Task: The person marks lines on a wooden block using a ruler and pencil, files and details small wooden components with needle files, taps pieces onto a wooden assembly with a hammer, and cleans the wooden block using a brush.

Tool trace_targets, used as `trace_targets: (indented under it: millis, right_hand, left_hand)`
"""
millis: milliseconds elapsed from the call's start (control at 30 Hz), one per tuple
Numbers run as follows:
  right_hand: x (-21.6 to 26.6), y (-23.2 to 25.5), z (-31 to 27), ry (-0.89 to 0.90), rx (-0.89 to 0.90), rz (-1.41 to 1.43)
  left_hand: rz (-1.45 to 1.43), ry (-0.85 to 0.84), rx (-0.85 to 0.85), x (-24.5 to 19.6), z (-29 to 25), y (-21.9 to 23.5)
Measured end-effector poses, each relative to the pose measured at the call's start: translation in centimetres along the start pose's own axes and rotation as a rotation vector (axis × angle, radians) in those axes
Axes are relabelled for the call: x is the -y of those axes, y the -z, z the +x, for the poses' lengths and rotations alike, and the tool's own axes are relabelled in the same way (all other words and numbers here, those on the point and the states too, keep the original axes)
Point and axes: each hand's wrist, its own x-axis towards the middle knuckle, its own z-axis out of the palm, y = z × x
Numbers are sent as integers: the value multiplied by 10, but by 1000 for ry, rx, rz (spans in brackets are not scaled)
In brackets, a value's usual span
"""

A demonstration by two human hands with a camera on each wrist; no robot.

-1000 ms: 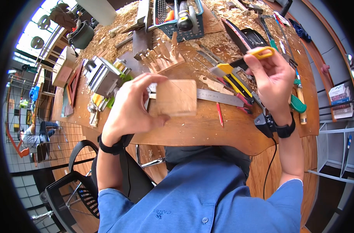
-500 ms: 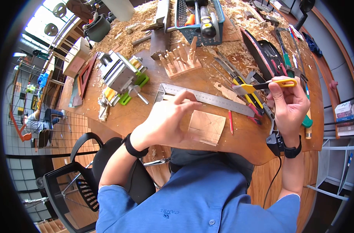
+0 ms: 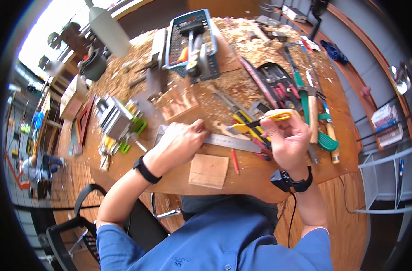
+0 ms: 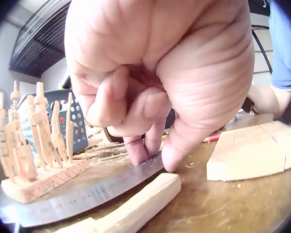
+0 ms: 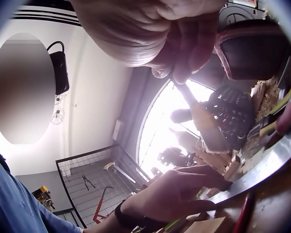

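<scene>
My left hand [image 3: 181,142] reaches down onto the steel ruler [image 3: 235,142]. In the left wrist view, its thumb and fingertips pinch the ruler's edges, while the other fingers curl into the palm. Nearer me lies a flat square wooden board [image 3: 209,171] with pencil lines across it. Above the table, my right hand [image 3: 289,140] grips a flat brush [image 3: 249,127] by its yellow-ended handle. Its bristles [image 5: 216,141] point away from the fingers in the right wrist view. A red pencil [image 3: 235,161] lies beside the board.
Carved wooden pegs stand on a base [image 4: 43,177] behind the ruler. A metal vise [image 3: 113,119] sits at left, a blue tool basket [image 3: 176,38] at the back among shavings. Green-handled tools [image 3: 327,141] lie at right. A pale wooden stick [image 4: 140,204] lies near the ruler.
The left hand held the wooden board raised, set it down on the table, then moved off it to the ruler. The right hand keeps the brush and is lower in view.
</scene>
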Motion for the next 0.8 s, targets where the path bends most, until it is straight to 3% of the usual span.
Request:
trace_targets:
  millis: [167,233,400,467,667,733,800]
  right_hand:
    - [6,23,2,52,-89,33]
    - [7,34,7,35,-215,206]
    - [-15,68,27,125,-562,334]
    - [-25,80,35,62,-732,366]
    - [-33,98,40,56,-903,348]
    - [-28,100,41,19,-1037,283]
    - [-35,102,42,-11,-1053,235]
  left_hand:
    - [138,-2,14,-2,-7,6]
    - [183,22,-2,-5,-10,16]
    - [131,-4,-52,-17,-14,51]
    - [-24,-23,-160,-24,-13,63]
    - [3,-123,-268,-60,17,109]
    - [90,-182,-310,-78,34,134]
    - [201,-263,-378,-93,59,153]
